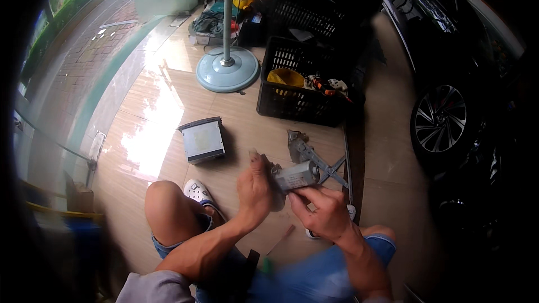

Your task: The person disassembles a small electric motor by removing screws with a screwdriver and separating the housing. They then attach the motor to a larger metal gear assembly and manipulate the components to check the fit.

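Between my hands is a small electric motor (296, 177) with a silver cylindrical body and a darker housing at its left end. My left hand (255, 191) is closed on the housing end, thumb pointing up. My right hand (323, 207) pinches at the lower right of the cylinder, fingers bent under it. Whether the right fingers also hold something small is hidden. Just beyond the motor, a metal scissor-type window regulator (320, 161) lies on the tiled floor. Farther left sits a silver box-shaped car stereo unit (203, 139) with a dark front edge.
A standing fan (227, 70) with a round pale-blue base stands ahead. Beside it, a black plastic crate (303, 104) holds a yellow item and tools. A dark car with a spoked wheel (441, 119) is at the right. A thin tool (281, 239) lies between my legs.
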Demonstrator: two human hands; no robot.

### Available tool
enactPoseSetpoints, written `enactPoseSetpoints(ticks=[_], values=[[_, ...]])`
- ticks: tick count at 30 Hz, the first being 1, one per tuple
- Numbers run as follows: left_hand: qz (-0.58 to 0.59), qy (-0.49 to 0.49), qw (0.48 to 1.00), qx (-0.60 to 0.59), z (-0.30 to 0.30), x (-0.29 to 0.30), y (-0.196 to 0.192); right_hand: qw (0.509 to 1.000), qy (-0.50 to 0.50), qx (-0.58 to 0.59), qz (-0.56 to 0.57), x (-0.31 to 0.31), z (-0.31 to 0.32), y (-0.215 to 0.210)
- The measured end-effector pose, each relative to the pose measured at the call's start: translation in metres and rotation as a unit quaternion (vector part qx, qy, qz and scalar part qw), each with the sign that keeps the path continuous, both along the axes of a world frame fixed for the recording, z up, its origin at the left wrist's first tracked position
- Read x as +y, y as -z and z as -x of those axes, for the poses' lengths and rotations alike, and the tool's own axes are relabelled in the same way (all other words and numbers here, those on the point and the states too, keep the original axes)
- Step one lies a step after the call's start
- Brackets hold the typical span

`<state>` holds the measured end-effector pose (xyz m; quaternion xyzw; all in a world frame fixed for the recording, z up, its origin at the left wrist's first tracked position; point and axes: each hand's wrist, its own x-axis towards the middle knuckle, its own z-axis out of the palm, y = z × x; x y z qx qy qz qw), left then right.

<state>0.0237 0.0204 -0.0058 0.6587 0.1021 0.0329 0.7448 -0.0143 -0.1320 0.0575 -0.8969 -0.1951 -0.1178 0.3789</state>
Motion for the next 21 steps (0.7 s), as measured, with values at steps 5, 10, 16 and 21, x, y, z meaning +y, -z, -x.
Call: enactPoseSetpoints(ticks=[5,10,16,21], values=[[0.062,0.035,0.997,0.014,-0.001,0.002,-0.009,0.994,-0.048,-0.058,0.079,0.002,-0.006,-0.009],[0.028,0.041,0.999,0.02,-0.005,0.008,-0.008,0.999,-0.012,0.03,0.017,0.007,-0.006,-0.008],[-0.018,0.022,0.999,-0.016,-0.011,0.01,-0.01,0.998,0.036,0.054,-0.023,0.011,-0.01,-0.005],[-0.052,-0.023,0.998,-0.041,-0.015,0.013,-0.003,1.0,0.003,0.013,-0.011,0.017,-0.013,-0.002]])
